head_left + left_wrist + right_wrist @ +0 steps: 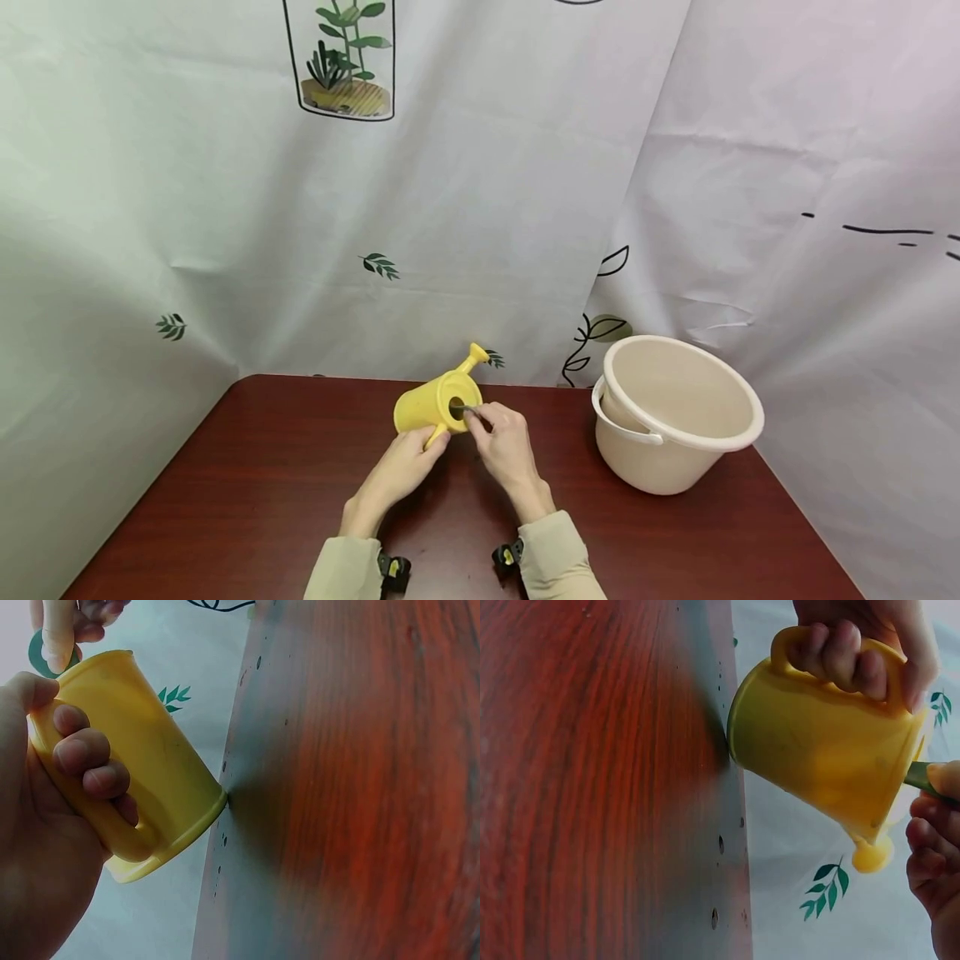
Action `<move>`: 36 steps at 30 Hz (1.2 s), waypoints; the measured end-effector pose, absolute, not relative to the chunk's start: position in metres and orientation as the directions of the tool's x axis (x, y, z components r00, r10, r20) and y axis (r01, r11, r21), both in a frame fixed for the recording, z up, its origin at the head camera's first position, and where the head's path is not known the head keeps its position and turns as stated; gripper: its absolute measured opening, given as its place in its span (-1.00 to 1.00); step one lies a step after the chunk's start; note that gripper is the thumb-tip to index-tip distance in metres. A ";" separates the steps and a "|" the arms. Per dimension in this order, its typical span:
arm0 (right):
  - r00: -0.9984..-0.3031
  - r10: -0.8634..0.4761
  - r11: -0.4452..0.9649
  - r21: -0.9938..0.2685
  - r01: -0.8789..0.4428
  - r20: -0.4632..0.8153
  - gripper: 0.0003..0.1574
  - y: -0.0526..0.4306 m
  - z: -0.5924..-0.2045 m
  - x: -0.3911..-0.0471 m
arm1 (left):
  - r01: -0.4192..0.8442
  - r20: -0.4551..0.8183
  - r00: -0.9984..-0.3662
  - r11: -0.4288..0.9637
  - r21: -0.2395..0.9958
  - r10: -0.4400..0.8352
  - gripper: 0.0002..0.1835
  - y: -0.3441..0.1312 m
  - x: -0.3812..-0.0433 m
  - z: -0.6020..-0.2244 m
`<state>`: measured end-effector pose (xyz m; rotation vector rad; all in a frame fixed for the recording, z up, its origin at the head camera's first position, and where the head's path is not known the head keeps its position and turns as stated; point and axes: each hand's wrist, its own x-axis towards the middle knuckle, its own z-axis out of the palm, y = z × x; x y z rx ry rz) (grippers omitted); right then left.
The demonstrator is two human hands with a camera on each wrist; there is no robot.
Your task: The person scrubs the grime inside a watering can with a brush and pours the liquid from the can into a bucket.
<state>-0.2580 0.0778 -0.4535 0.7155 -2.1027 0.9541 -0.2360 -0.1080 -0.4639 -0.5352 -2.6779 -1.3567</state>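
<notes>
A yellow watering can (418, 408) is tilted over the table, its round top opening turned toward me and the spout (472, 358) pointing up and to the right. The fingers of my left hand (405, 462) curl around the can's handle (97, 814). In the left wrist view the can's bottom edge is right at the tabletop. Between thumb and fingers, my right hand (506, 442) pinches a flat dark green piece (917, 774) with a rounded edge, at the mouth of the can. Part of that piece is hidden by the fingers and the can.
At the right of the dark red wooden table (292, 483) stands a cream bucket (652, 471) with a white handle. A second cream bucket (682, 387) sits tilted inside it. Behind the table hangs a pale cloth (465, 183) printed with plants.
</notes>
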 end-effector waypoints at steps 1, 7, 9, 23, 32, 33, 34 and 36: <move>-0.596 -0.189 0.576 -0.403 -0.711 0.780 -0.94 0.078 -0.453 -0.258 | 0.348 0.236 -0.935 0.545 0.763 0.266 -0.60 -0.108 -0.236 -0.464; -0.574 -0.209 0.600 -0.360 -0.715 0.791 -0.89 0.079 -0.447 -0.256 | 0.355 0.249 -0.933 0.551 0.755 0.259 -0.60 -0.108 -0.237 -0.464; -0.567 -0.205 0.602 -0.354 -0.716 0.797 -0.88 0.079 -0.444 -0.255 | 0.358 0.254 -0.932 0.550 0.755 0.258 -0.60 -0.108 -0.238 -0.464; -0.542 -0.235 0.615 -0.308 -0.725 0.807 -0.92 0.088 -0.421 -0.246 | 0.351 0.241 -0.934 0.545 0.762 0.264 -0.58 -0.108 -0.236 -0.461; -0.525 -0.255 0.596 -0.295 -0.746 0.812 -0.90 0.090 -0.418 -0.244 | 0.358 0.251 -0.932 0.550 0.754 0.263 -0.59 -0.106 -0.236 -0.464; -0.524 -0.249 0.594 -0.299 -0.747 0.814 -0.91 0.090 -0.419 -0.244 | 0.358 0.251 -0.932 0.552 0.753 0.263 -0.59 -0.106 -0.236 -0.464; -0.527 -0.242 0.593 -0.306 -0.745 0.815 -0.91 0.090 -0.420 -0.245 | 0.359 0.252 -0.931 0.551 0.753 0.262 -0.59 -0.106 -0.236 -0.464; -0.527 -0.228 0.591 -0.314 -0.743 0.819 -0.91 0.089 -0.422 -0.247 | 0.355 0.247 -0.933 0.553 0.754 0.262 -0.59 -0.106 -0.236 -0.464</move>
